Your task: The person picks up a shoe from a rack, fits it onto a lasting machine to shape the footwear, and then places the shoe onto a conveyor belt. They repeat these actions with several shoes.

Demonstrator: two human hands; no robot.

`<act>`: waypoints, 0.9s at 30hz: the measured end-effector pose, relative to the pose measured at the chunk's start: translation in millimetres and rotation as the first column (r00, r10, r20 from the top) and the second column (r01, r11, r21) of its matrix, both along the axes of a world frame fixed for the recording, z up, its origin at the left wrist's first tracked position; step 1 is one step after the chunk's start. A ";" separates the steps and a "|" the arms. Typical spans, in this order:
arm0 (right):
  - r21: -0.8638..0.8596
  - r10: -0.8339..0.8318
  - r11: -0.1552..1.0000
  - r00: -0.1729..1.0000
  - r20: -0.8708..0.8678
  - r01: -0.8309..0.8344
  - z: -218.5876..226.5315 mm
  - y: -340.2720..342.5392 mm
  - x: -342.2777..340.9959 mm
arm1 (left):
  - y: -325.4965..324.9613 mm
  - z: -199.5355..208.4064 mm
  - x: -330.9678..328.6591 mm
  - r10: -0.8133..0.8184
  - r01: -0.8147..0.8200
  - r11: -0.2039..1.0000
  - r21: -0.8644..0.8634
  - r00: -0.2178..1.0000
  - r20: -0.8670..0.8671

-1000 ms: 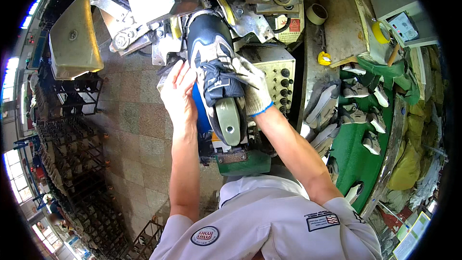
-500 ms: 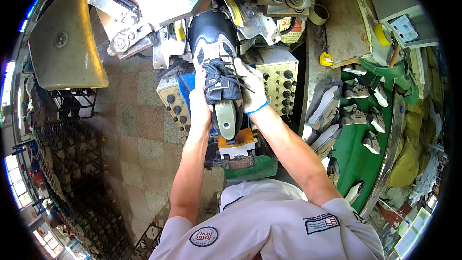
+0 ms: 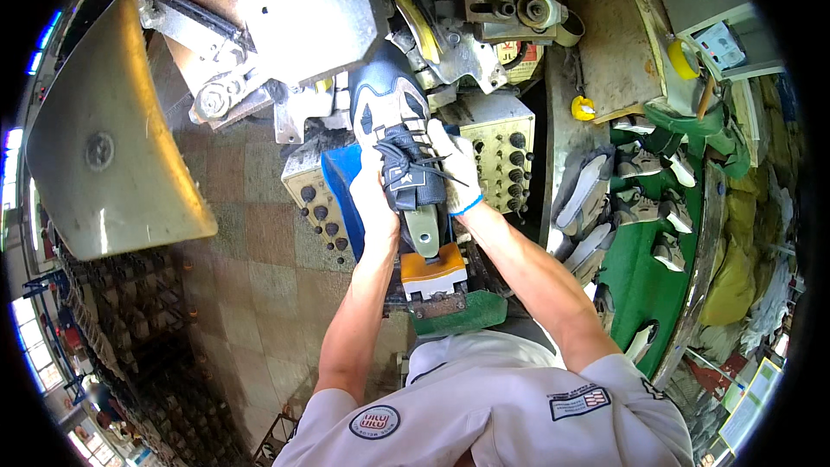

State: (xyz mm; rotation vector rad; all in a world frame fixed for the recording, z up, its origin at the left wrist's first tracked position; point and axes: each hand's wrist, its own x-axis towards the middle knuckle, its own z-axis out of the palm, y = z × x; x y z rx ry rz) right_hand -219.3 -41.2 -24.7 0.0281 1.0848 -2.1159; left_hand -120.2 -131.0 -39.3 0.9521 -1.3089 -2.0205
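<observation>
Yeah, you've got the shoe (image 3: 403, 140) held between your left hand (image 3: 373, 199) and gloved right hand (image 3: 456, 166), neither really nearer, long axis running away from you, toe ahead of your grip at the machine (image 3: 316, 13).

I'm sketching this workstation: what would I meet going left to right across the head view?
Yellow-edged curved grey plate, black-knobbed cream panel, bare left hand, dark-and-beige laced shoe, white-gloved right hand, second knobbed panel, green tabletop, olive cloth.
</observation>
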 end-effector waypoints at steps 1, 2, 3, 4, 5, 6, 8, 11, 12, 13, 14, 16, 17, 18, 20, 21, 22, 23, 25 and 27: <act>-0.014 -0.004 1.000 1.000 -0.005 0.004 -0.8 -0.3 -0.9 | -0.2 1.4 -0.2 -0.017 0.017 1.000 -0.006 1.000 -0.001; -0.029 -0.006 1.000 1.000 -0.011 0.006 2.7 -1.8 -1.2 | -1.4 -0.5 0.1 -0.028 0.032 0.991 -0.128 0.999 0.037; -0.045 -0.009 0.999 1.000 -0.016 0.008 5.1 -3.4 -1.5 | -2.4 -4.1 0.7 -0.034 0.052 0.967 -0.248 0.997 0.076; -0.013 -0.009 1.000 0.998 -0.058 0.008 2.3 -5.0 -2.9 | -2.8 -6.5 1.8 -0.035 0.075 0.929 -0.364 0.993 0.115; 0.003 -0.006 1.000 0.996 -0.084 0.006 2.3 -3.1 -4.1 | -0.5 -3.2 1.6 -0.035 0.073 0.928 -0.366 0.993 0.111; 0.019 -0.003 1.000 0.994 -0.110 0.005 2.5 0.3 -4.9 | 3.5 0.2 2.1 -0.035 0.072 0.927 -0.369 0.994 0.106; 0.040 0.002 0.999 0.994 -0.109 0.002 6.0 3.0 -5.7 | 9.9 13.9 -0.5 -0.020 0.021 0.995 -0.094 1.000 0.020; 0.056 -0.027 0.998 0.988 -0.151 0.035 11.2 2.4 -6.1 | 2.4 4.7 1.0 -0.068 0.081 0.992 0.095 0.988 -0.136; 0.072 -0.031 0.997 0.989 -0.145 0.042 12.7 1.3 -4.1 | 5.8 12.6 -1.9 -0.096 0.100 0.949 -0.299 0.995 0.030; 0.056 -0.049 0.997 0.991 -0.122 0.056 13.9 -2.2 -2.5 | 1.5 11.0 -2.8 -0.113 0.103 0.982 -0.161 0.992 -0.056; 0.050 -0.067 0.996 0.993 -0.098 0.072 13.0 -4.4 0.2 | -2.2 3.6 -1.5 -0.119 0.119 0.993 -0.011 0.982 -0.144; 0.067 -0.102 0.991 0.984 -0.144 0.112 -3.1 -2.6 -5.5 | -0.8 5.8 -1.4 -0.157 0.144 0.984 -0.107 0.980 -0.126; 0.151 -0.136 0.975 0.976 -0.168 0.162 -10.3 -3.3 -3.3 | -4.8 4.3 3.1 -0.172 0.163 0.923 -0.349 0.985 0.003; 0.168 -0.129 0.971 0.964 -0.232 0.170 -27.9 11.9 -1.0 | -3.5 5.1 12.0 -0.146 0.154 0.946 -0.286 0.988 0.049; 0.201 -0.219 0.933 0.912 -0.345 0.300 -27.3 42.5 11.1 | 4.6 -6.6 37.7 0.061 -0.062 0.995 0.074 0.998 0.016; 0.399 -0.036 0.895 0.924 -0.381 0.199 -30.1 75.1 6.1 | 7.2 -34.1 67.0 0.087 -0.074 0.991 -0.115 0.989 0.118; 0.375 0.093 0.925 0.925 -0.369 0.056 -15.2 108.0 14.8 | 16.4 -58.9 98.1 0.144 -0.050 0.957 -0.285 0.937 0.320; 0.381 0.060 0.921 0.938 -0.342 0.080 -19.1 142.2 15.5 | 35.9 -78.1 123.8 0.167 -0.045 0.959 -0.278 0.887 0.431; 0.149 -0.104 0.981 0.984 -0.145 0.126 -24.6 203.9 20.1 | 79.1 -122.8 159.4 0.159 0.018 0.966 -0.258 0.746 0.647; 0.130 -0.153 0.978 0.983 -0.105 0.166 -21.7 248.7 31.7 | 110.4 -147.1 166.7 -0.024 0.231 0.959 -0.164 0.641 0.767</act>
